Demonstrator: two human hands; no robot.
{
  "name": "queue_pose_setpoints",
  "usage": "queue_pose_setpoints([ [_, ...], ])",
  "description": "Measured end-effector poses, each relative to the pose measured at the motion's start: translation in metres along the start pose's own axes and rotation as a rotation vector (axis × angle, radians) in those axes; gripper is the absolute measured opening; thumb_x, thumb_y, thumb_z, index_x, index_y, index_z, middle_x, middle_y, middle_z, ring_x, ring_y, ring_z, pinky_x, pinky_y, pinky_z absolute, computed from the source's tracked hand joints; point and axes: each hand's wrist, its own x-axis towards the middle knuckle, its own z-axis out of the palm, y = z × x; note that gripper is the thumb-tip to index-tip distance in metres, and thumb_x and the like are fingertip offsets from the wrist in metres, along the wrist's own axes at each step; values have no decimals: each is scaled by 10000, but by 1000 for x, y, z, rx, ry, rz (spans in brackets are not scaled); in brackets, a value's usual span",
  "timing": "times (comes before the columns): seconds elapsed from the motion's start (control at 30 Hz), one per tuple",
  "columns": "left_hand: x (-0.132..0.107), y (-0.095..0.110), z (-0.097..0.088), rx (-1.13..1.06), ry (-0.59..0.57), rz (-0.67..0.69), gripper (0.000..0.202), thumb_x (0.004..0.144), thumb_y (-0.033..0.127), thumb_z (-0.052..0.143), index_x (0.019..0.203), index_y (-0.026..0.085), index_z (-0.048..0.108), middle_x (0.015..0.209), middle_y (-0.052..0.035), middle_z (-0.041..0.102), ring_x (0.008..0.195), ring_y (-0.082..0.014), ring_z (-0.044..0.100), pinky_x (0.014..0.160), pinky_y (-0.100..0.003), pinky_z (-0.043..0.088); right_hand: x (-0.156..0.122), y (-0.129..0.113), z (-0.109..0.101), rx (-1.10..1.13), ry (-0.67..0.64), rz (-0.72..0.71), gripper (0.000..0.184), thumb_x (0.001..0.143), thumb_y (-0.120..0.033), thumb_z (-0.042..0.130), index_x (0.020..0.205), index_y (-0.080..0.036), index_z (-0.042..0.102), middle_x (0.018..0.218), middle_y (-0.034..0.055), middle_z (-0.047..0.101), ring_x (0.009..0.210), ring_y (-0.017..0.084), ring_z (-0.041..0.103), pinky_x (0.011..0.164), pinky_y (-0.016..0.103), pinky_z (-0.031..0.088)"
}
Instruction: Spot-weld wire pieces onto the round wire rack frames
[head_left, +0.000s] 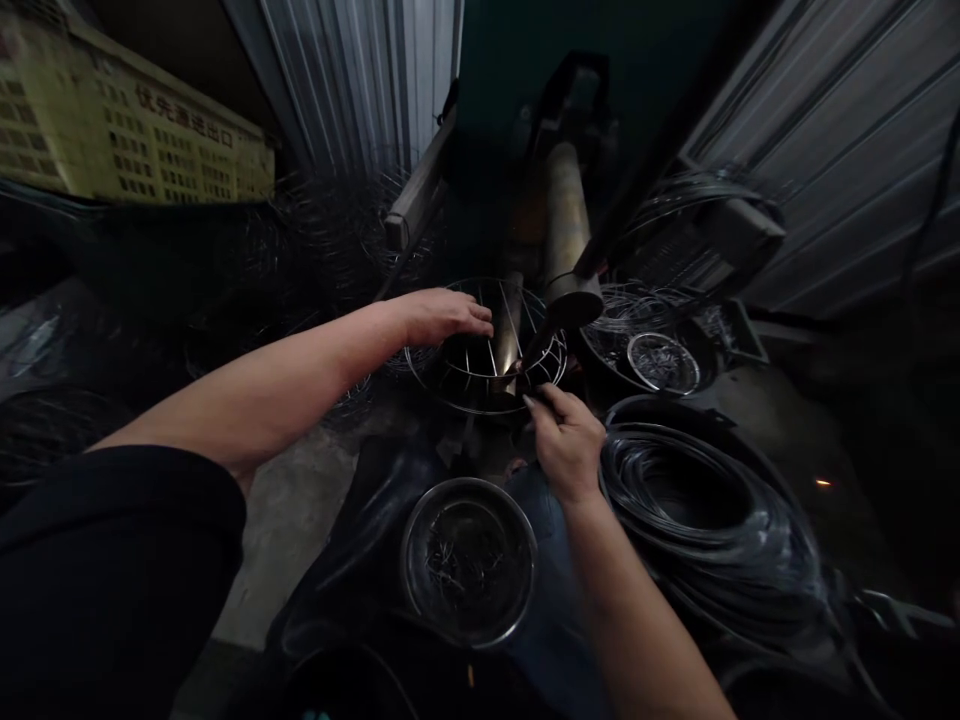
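Note:
A round wire frame [431, 395] of shiny metal rings and spokes sits around the lower metal bar [511, 320] of a machine. My left hand [448, 315] is at its left side, fingers curled over the rim and wires. Close to the front right of the frame, my right hand [566, 435] is closed in a pinch beside the machine's contact point. What lies between its fingertips is too dark and small to name. In my lap rests a round metal bowl [469, 640] with several short wire pieces inside.
The machine's thick upper cylinder [568, 220] hangs over the frame. At right lie a big wire coil [712, 580] and a small metal bowl [697, 378] of short pieces. A yellow crate [172, 140] stands at upper left. A small orange glow [823, 483] shows at right.

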Motion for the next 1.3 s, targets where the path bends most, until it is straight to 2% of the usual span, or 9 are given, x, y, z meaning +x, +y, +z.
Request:
queue_pose_setpoints([
  [0.1,0,0,-2,17,-72,22,639,737,-9,520,1294,296,587,1379,-27,573,1157,-155,585,884,-238,449,9,-1,3,17,-34,-54,229,804,-294,545,924,-201,716,880,57,709,797,187,655,768,301,510],
  [0.23,2,-3,-5,13,-72,31,643,744,-17,498,1303,291,583,1395,-29,559,1157,-155,595,882,-224,448,8,0,5,65,-98,-51,237,785,-262,538,930,-201,715,818,42,723,759,194,671,741,315,525],
  [0.5,6,-7,0,-12,-75,56,678,734,-18,476,1326,302,564,1408,-30,549,1148,-145,602,894,-236,442,8,11,10,170,-59,17,226,765,-293,565,914,-217,717,857,40,731,800,199,675,748,332,541],
  [0.67,7,-6,-2,5,-82,37,674,733,-7,491,1326,307,559,1418,-16,538,1134,-137,603,884,-227,432,7,8,8,188,-91,71,259,778,-311,578,976,-203,707,777,10,705,664,164,645,697,312,534],
  [0.83,2,6,-4,76,-119,41,605,762,65,522,1329,273,542,1371,-25,564,1178,-211,556,976,-311,393,-26,0,-6,60,72,15,326,794,-316,602,1091,-209,683,942,54,712,775,173,645,779,324,521],
  [0.9,-3,14,-4,114,-104,2,598,766,83,522,1329,287,518,1347,12,565,1283,-244,456,1045,-383,336,-49,4,-10,28,-71,2,234,816,-298,570,978,-216,718,910,54,714,808,183,652,796,322,518],
  [0.97,-8,22,-5,118,-113,-22,569,773,99,522,1318,259,510,1318,17,567,1327,-253,401,1067,-415,303,-73,9,-11,-32,-371,51,202,804,-250,561,896,-222,739,857,48,721,821,194,666,803,321,520],
  [1.1,-18,38,-3,86,-145,-29,532,751,113,547,1273,212,527,1250,-18,591,1268,-243,444,1013,-375,355,-114,12,2,-267,-855,189,287,785,-148,550,980,-211,751,1013,71,737,972,216,677,898,326,497],
  [1.3,-28,54,6,115,-114,-57,498,682,141,571,1174,215,569,1107,-40,624,1042,-238,555,785,-338,434,-149,-10,39,-591,-1022,287,290,810,-192,533,992,-96,737,1033,209,713,932,317,705,747,370,531],
])
